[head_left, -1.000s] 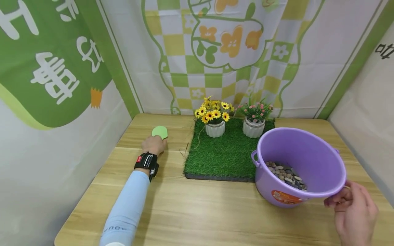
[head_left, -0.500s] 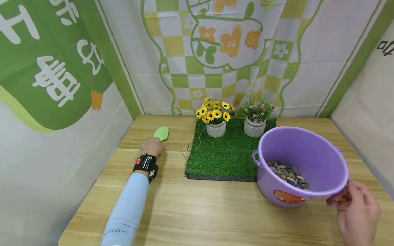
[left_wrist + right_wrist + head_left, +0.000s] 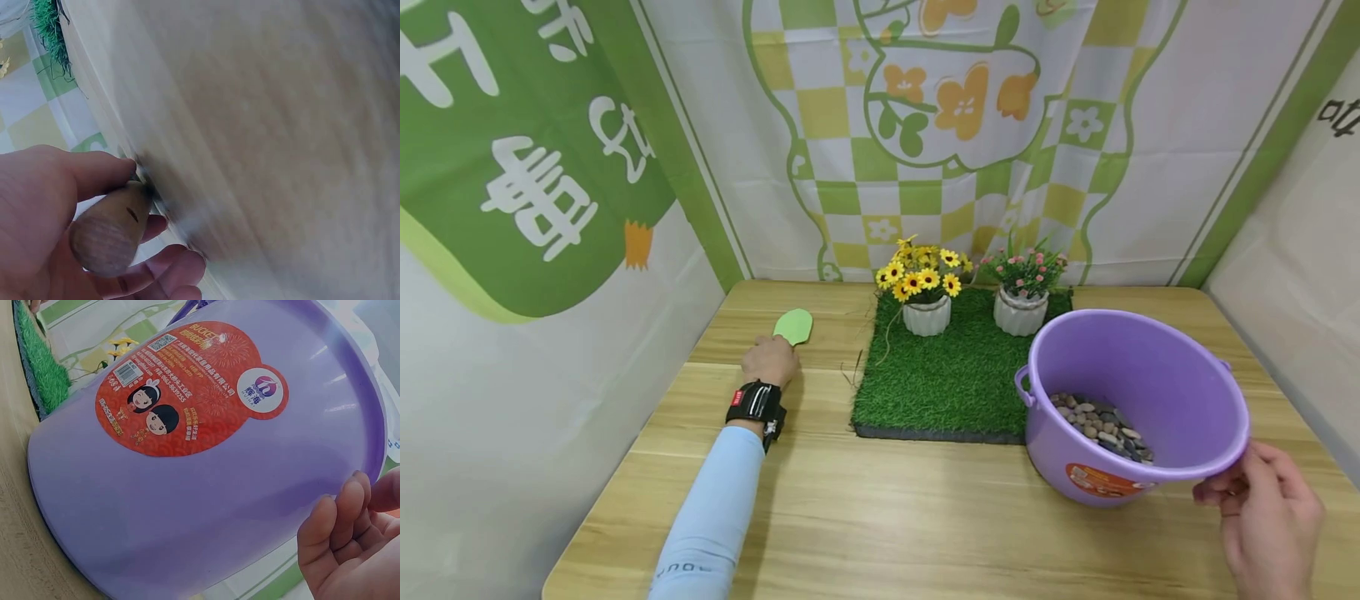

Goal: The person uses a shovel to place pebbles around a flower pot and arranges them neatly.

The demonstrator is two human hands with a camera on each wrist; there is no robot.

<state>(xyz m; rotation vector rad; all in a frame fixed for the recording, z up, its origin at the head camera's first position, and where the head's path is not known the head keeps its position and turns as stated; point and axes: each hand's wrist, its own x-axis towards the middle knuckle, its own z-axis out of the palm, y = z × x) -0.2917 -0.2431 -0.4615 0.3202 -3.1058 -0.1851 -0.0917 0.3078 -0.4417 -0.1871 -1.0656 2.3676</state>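
Observation:
My left hand point(image 3: 771, 361) grips the wooden handle point(image 3: 112, 231) of a small trowel, low over the left part of the table. Beyond the fingers, the trowel's light green blade point(image 3: 794, 326) points away from me. In the left wrist view the thumb lies on one side of the handle and curled fingers on the other. At the right stands a purple bucket point(image 3: 1142, 375) with several pebbles point(image 3: 1105, 429) in the bottom. My right hand point(image 3: 1270, 508) holds the bucket's near right rim, its fingers against the outer wall and the thumb at the rim.
A green turf mat point(image 3: 936, 383) lies in the middle of the wooden table point(image 3: 925, 517). On its back part stand a pot of yellow flowers point(image 3: 927, 317) and a pot of pink flowers point(image 3: 1020, 312). Printed cloth walls point(image 3: 700, 50) close in the back and sides.
The trowel blade has turned a little and shows a longer outline, slightly farther right. My left hand has drawn back slightly. My right hand keeps its hold on the bucket rim.

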